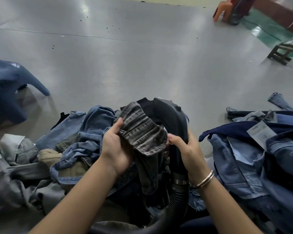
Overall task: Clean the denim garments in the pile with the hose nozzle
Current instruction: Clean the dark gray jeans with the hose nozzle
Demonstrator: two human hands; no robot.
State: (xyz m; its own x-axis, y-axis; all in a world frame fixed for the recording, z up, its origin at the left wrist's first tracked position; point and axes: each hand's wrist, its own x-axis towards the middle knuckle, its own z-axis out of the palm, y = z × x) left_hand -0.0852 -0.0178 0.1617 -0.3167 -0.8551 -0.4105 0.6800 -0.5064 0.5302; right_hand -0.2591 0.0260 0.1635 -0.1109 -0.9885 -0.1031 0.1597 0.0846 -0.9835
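Note:
A dark grey denim garment (142, 130) is bunched up in the middle of the view, above the pile. My left hand (115, 146) grips its left side, thumb on top of the folds. The black hose nozzle (169, 115) curves up behind the garment, its mouth hidden by the cloth. My right hand (186, 149) is curled round the nozzle's neck, just above the ribbed black hose (178, 198) that runs down to the bottom edge. A pile of blue and grey denim garments (71, 149) lies under and to the left of my hands.
A second heap of blue denim with a white paper tag (259, 149) lies to the right. A blue plastic stool (8, 88) stands at the left. The grey floor (125, 65) stretches ahead; an orange chair (225, 9) and a small wooden stool (282, 53) stand far right.

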